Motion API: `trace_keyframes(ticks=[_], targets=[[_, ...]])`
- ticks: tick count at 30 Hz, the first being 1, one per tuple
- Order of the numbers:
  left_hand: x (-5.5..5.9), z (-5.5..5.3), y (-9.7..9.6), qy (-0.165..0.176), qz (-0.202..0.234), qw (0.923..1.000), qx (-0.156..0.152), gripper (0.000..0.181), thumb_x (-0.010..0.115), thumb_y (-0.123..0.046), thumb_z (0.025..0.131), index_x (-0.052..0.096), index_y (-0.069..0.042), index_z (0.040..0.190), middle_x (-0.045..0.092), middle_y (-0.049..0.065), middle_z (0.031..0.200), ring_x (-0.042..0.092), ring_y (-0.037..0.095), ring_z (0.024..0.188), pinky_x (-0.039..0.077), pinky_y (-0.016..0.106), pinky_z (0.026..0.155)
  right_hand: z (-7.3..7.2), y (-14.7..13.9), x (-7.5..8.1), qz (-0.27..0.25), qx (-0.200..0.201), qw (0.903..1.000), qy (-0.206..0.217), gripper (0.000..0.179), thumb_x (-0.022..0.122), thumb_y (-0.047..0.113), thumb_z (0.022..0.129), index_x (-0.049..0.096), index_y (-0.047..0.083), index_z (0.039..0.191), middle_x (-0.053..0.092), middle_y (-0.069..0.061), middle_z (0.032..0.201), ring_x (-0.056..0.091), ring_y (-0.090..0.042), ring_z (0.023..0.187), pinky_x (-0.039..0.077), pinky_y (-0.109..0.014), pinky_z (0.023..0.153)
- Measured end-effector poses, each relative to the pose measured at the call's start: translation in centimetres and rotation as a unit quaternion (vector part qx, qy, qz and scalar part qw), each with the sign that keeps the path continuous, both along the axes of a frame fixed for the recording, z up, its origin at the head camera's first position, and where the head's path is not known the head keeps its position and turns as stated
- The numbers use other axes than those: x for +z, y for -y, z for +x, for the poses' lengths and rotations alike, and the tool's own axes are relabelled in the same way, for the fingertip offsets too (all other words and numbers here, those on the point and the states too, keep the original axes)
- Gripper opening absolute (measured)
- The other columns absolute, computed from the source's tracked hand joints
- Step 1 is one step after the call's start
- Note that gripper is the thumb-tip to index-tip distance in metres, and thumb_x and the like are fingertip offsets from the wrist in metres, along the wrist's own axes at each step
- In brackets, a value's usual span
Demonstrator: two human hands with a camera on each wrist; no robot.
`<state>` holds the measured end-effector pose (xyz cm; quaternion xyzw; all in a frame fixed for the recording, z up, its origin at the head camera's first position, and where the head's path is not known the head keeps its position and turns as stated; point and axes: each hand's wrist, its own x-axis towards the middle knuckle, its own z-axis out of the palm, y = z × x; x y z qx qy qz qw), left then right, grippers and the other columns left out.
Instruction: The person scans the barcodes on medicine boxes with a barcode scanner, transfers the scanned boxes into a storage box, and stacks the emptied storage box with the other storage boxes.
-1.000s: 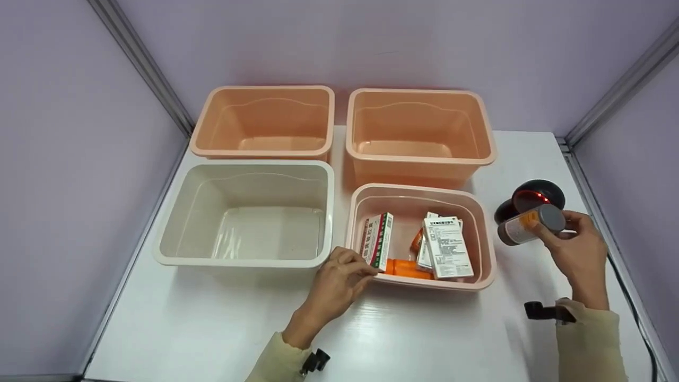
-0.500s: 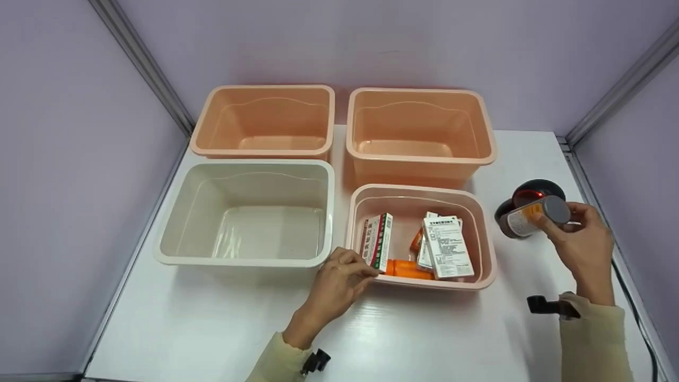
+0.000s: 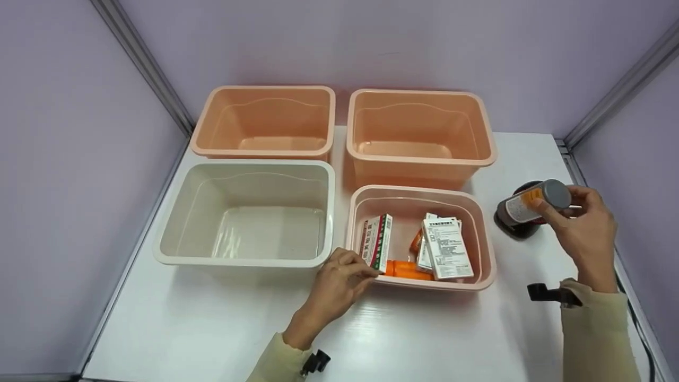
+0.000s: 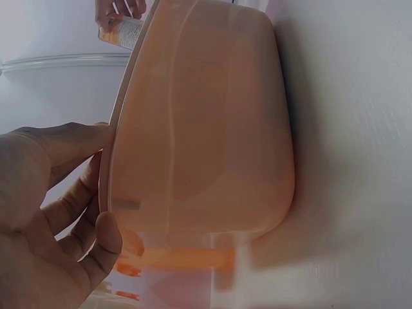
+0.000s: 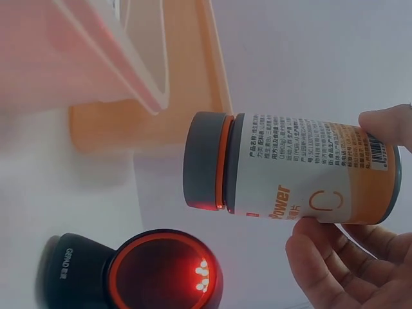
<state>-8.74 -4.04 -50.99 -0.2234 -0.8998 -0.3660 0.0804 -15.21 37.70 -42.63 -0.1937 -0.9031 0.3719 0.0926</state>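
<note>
My right hand (image 3: 590,231) holds a vitamin bottle (image 3: 536,201) with a dark grey cap and a white and orange label. It tilts above the black barcode scanner (image 3: 517,229), mostly covering it in the head view. In the right wrist view the label reads "Power C"; a barcode shows beside the thumb, and the scanner (image 5: 84,270) glows red below. My left hand (image 3: 337,281) pinches the near-left rim of the shallow pink bin (image 3: 419,190). Inside the bin lie several white medicine boxes (image 3: 450,249), including a red-and-green striped one (image 3: 376,244), and an orange bottle (image 3: 407,269).
A cream bin (image 3: 244,263) stands left of the pink one. Behind them are two peach bins, one at left (image 3: 265,153) and one at right (image 3: 419,159). A black cable (image 3: 639,329) runs along the right edge, and pale panels enclose the white table.
My right hand has moved away from me and slightly right, bringing the bottle over the scanner and covering more of it. My left hand stays at the bin's rim.
</note>
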Motion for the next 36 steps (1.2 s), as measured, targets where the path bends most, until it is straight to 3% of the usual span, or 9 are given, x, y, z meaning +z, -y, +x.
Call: trace_keyframes(ticks=[19,36], targets=[[-0.2,0.0,0.1,-0.009,0.016,0.9998,0.000,0.010,0.080,-0.022,0.086,0.080,-0.026,0.095,0.066,-0.009,0.091,0.057,0.013,0.099,0.046,0.031,0.092,-2.6,1.7,2.0,-0.009,0.035,0.9982,-0.048,0.072,0.079,0.046,0.082,0.051,0.011,0.138,0.049,0.023,0.104,0.051,0.004,0.086,0.042,-0.010,0.069],[-0.3,0.0,0.1,-0.018,0.023,0.9996,-0.004,0.012,0.080,-0.019,0.085,0.080,-0.025,0.095,0.065,-0.009,0.090,0.057,0.012,0.099,0.047,0.030,0.091,-4.3,2.8,2.6,0.001,0.050,0.9955,-0.081,0.069,0.081,0.048,0.079,0.054,0.013,0.133,0.051,0.024,0.101,0.053,0.011,0.082,0.043,-0.009,0.067]])
